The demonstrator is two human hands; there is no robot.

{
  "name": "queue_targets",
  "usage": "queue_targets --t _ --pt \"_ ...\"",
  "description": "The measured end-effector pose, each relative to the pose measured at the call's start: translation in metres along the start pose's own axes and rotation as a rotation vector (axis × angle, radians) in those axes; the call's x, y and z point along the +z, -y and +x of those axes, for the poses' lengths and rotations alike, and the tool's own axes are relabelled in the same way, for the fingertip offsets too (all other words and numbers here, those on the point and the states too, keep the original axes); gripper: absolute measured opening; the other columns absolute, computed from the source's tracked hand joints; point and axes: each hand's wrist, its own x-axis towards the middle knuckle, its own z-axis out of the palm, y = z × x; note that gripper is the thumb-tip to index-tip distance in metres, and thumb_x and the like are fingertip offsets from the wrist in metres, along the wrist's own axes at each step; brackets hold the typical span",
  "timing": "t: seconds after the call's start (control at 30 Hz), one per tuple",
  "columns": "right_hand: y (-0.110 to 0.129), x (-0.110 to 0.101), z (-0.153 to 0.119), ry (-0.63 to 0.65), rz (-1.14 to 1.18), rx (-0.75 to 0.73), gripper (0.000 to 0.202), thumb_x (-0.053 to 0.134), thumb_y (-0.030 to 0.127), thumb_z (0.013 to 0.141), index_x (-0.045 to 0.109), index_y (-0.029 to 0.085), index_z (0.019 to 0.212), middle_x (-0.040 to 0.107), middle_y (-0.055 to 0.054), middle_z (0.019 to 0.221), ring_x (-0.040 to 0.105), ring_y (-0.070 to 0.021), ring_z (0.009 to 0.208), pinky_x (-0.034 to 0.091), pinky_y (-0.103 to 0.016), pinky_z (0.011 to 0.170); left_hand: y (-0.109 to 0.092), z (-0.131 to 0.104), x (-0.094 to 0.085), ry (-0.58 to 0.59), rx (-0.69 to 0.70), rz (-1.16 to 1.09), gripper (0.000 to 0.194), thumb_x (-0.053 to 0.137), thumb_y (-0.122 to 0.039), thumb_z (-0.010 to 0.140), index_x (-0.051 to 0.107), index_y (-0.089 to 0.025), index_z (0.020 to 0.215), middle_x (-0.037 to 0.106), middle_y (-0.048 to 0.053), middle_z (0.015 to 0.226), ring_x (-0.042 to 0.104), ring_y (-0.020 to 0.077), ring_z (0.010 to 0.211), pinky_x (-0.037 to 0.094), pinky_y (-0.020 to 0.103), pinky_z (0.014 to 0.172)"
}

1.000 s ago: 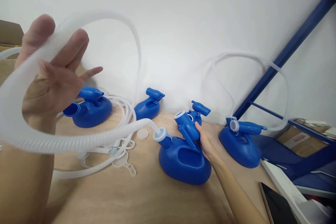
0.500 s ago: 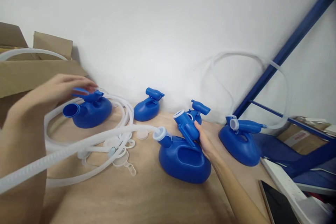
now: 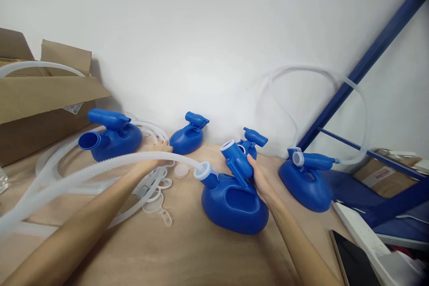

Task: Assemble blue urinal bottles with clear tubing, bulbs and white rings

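Note:
On the table a blue plastic urinal bottle stands upright, with a translucent corrugated hose entering its white-rimmed spout. My right hand is closed around the blue funnel-like cup clipped on its top; the thumb shows and the other fingers are hidden behind. My left hand reaches in behind that hose, over a coil of clear hose and close to another blue urinal bottle. Its fingers are partly covered. Below it lie translucent caps with straps and a round white disc.
At the left are a urinal bottle and an open cardboard box. A smaller-looking one stands behind my right hand, and another with a looped hose is at right. A phone and power strip line the right edge.
My left hand has moved from above the left urinal bottle, rightward and down to the hose coil. The hoses at the left have shifted. My right hand keeps its hold.

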Motion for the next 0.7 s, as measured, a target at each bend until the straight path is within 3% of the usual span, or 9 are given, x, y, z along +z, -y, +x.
queue_targets --t 0.13,0.33,0.4,0.57,0.63,0.7 --pt "-0.003 -0.004 0.003 -0.028 -0.019 -0.017 0.041 0.054 0.052 0.099 0.078 0.021 0.110 0.082 -0.007 0.104 0.077 -0.0276 0.105 0.063 -0.037 0.093 -0.006 0.001 0.017 0.038 -0.164 0.170 0.019 0.055 -0.021 0.091 0.071 -0.012 0.093 0.066 0.021 0.117 0.059 0.0398 0.116 0.053 0.048 0.085" --pt "-0.005 -0.006 0.005 -0.076 -0.025 -0.011 0.038 0.055 0.051 0.100 0.076 0.021 0.110 0.081 -0.006 0.111 0.075 -0.0267 0.109 0.063 -0.037 0.094 0.006 0.013 0.030 0.023 -0.370 0.286 0.034 0.045 -0.010 0.089 0.072 0.001 0.105 0.059 0.039 0.121 0.053 0.0574 0.117 0.050 0.064 0.076" --pt "-0.004 -0.006 0.004 -0.068 -0.023 -0.013 0.039 0.055 0.052 0.100 0.077 0.021 0.109 0.081 -0.006 0.110 0.075 -0.0270 0.109 0.063 -0.036 0.093 0.010 0.010 0.033 0.023 -0.366 0.281 0.030 0.051 -0.011 0.087 0.074 -0.003 0.103 0.059 0.038 0.125 0.049 0.0584 0.121 0.048 0.066 0.080" --pt "-0.003 -0.005 0.004 -0.070 -0.026 -0.007 0.039 0.056 0.052 0.098 0.077 0.021 0.110 0.082 -0.006 0.106 0.076 -0.0272 0.107 0.064 -0.036 0.090 0.017 0.009 0.025 -0.037 -0.255 0.217 0.021 0.057 -0.021 0.090 0.075 -0.013 0.096 0.064 0.023 0.129 0.043 0.0473 0.134 0.042 0.060 0.098" --pt "-0.003 -0.005 0.003 -0.085 -0.024 0.000 0.039 0.056 0.052 0.098 0.076 0.021 0.110 0.082 -0.006 0.104 0.077 -0.0271 0.102 0.065 -0.036 0.088 0.020 0.018 0.017 -0.101 -0.259 0.214 0.029 0.053 -0.033 0.095 0.075 -0.014 0.093 0.063 0.021 0.129 0.043 0.0460 0.134 0.042 0.056 0.099" --pt "-0.004 -0.006 0.004 -0.092 -0.015 -0.007 0.039 0.057 0.053 0.098 0.076 0.021 0.109 0.081 -0.006 0.104 0.077 -0.0265 0.100 0.065 -0.036 0.086 0.022 0.030 0.008 -0.175 -0.297 0.156 0.039 0.050 -0.045 0.096 0.073 -0.015 0.092 0.066 0.020 0.117 0.053 0.0416 0.122 0.046 0.051 0.095"
